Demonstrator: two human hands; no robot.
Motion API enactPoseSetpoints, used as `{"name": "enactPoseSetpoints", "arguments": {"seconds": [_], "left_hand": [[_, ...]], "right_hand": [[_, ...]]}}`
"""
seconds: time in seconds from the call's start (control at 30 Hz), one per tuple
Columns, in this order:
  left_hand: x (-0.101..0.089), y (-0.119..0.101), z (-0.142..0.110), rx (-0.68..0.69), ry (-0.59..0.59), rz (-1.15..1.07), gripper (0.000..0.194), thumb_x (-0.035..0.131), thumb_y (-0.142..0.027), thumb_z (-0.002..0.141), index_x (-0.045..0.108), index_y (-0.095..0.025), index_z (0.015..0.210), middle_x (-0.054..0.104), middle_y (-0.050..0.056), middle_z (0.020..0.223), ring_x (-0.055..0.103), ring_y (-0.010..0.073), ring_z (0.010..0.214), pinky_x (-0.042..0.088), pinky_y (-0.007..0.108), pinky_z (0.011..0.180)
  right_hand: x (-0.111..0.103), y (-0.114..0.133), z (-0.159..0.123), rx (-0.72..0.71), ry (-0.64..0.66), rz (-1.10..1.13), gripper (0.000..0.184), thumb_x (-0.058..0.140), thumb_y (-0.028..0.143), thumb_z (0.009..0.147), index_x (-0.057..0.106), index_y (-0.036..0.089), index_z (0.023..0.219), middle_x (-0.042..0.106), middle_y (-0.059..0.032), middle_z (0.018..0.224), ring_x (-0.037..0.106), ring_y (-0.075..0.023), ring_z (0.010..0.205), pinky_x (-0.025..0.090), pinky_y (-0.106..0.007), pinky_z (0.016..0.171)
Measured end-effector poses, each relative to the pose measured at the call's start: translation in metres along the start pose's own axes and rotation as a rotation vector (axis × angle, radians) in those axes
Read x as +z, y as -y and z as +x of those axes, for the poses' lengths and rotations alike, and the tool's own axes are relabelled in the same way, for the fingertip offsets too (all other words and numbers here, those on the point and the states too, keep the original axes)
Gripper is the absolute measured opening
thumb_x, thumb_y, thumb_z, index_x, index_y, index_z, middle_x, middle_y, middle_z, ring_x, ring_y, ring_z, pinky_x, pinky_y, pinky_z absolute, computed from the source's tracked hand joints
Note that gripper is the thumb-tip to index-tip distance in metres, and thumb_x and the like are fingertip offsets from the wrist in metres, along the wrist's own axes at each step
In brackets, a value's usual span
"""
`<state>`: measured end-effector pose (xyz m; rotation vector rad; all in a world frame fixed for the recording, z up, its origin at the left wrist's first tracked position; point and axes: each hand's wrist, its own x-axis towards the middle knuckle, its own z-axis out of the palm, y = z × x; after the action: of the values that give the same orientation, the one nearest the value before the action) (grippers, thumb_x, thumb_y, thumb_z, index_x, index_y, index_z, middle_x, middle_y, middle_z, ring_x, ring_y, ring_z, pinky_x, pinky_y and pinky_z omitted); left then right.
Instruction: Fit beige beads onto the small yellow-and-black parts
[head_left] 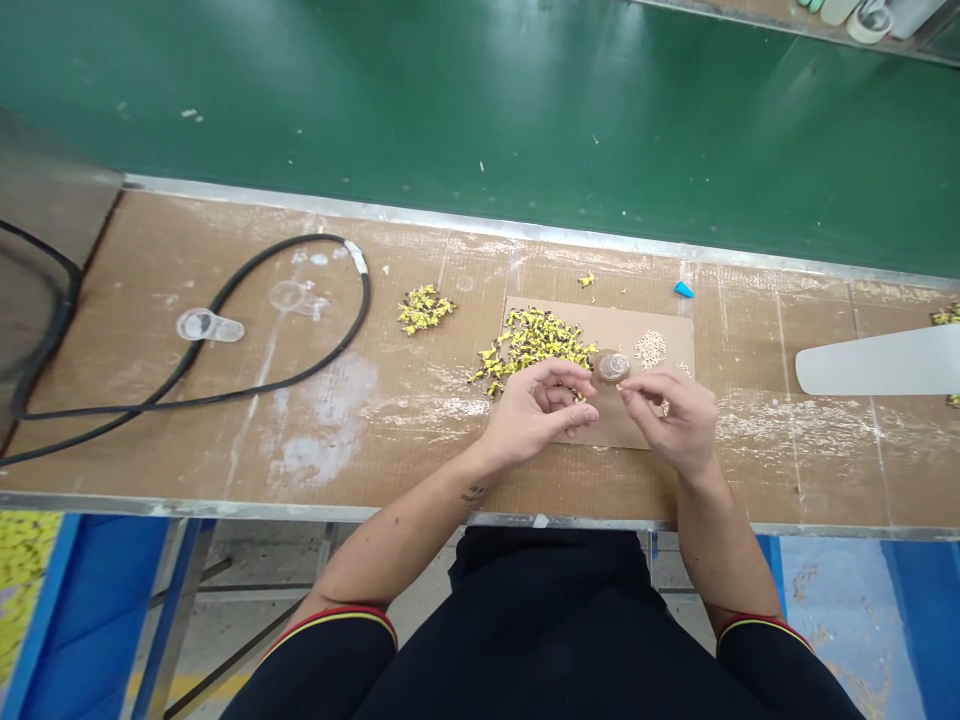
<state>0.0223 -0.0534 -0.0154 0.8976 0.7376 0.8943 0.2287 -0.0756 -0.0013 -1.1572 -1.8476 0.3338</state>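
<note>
Both hands at the small pot [613, 367], on cardboard [611, 325], right half of desk [420, 470].
Left hand [536, 410]: thumb and fingers apart, beside yellow-black pieces [544, 338]. Right hand [679, 418]: thumb and index tips pinched together, can't tell on what; pale bits [650, 348] just beyond, on far side.

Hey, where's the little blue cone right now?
In the head view, the blue cone lies right of centre, beyond the cardboard sheet, near its far right corner.
</note>
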Motion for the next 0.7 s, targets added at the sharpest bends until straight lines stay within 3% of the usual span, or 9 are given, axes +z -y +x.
{"name": "enactPoseSetpoints", "arguments": {"seconds": [0.07,0.17,0.27,0.43,0.57,0.7], "left_hand": [[-0.001,-0.003,0.0,0.052,-0.046,-0.01,0.049,0.096,-0.023,0.065,0.066,-0.019,0.104,0.074,0.0,0.091,0.068,0.0072,0.058,0.06,0.017,0.055],[-0.004,-0.008,0.001,0.087,-0.081,-0.03,0.053,0.097,-0.018,0.062,0.065,-0.02,0.104,0.072,-0.005,0.076,0.069,0.0074,0.056,0.061,0.016,0.057],[-0.005,-0.008,0.003,0.1,-0.121,-0.062,0.045,0.097,-0.025,0.065,0.065,-0.018,0.097,0.072,-0.005,0.067,0.069,0.0095,0.053,0.059,0.016,0.049],[-0.007,-0.003,0.007,0.142,-0.258,-0.098,0.038,0.091,-0.044,0.075,0.068,-0.018,0.091,0.074,-0.001,0.072,0.065,0.0085,0.047,0.047,0.014,0.035],[-0.008,-0.001,0.008,0.191,-0.299,-0.083,0.035,0.088,-0.046,0.078,0.071,-0.018,0.091,0.075,0.001,0.076,0.061,0.0064,0.048,0.044,0.014,0.037],[-0.009,-0.002,0.008,0.254,-0.301,0.0,0.029,0.086,-0.044,0.082,0.074,-0.019,0.09,0.078,0.004,0.084,0.061,0.0067,0.055,0.049,0.017,0.047]], "right_hand": [[-0.004,-0.008,0.0,0.093,-0.026,-0.075,0.01,0.068,0.016,0.092,0.074,0.024,0.09,0.074,-0.0018,0.079,0.063,-0.0144,0.063,0.051,-0.028,0.057],[-0.006,-0.018,0.001,0.17,0.001,-0.138,0.01,0.069,0.019,0.092,0.076,0.022,0.086,0.07,-0.0006,0.073,0.059,-0.0132,0.058,0.048,-0.027,0.056],[-0.004,-0.022,0.001,0.207,0.057,-0.16,0.011,0.069,0.021,0.092,0.077,0.022,0.084,0.067,0.0,0.069,0.057,-0.0129,0.057,0.045,-0.027,0.056],[0.0,-0.024,-0.001,0.235,0.112,-0.196,0.013,0.067,0.023,0.093,0.078,0.022,0.086,0.066,-0.0004,0.071,0.056,-0.0133,0.057,0.044,-0.027,0.057],[0.0,-0.027,-0.001,0.22,0.11,-0.215,0.014,0.066,0.022,0.092,0.078,0.021,0.085,0.066,-0.0003,0.07,0.058,-0.0138,0.058,0.045,-0.028,0.059],[0.0,-0.028,-0.001,0.225,0.109,-0.218,0.015,0.065,0.022,0.092,0.078,0.021,0.085,0.065,0.0,0.069,0.056,-0.0139,0.058,0.043,-0.028,0.059]]}}
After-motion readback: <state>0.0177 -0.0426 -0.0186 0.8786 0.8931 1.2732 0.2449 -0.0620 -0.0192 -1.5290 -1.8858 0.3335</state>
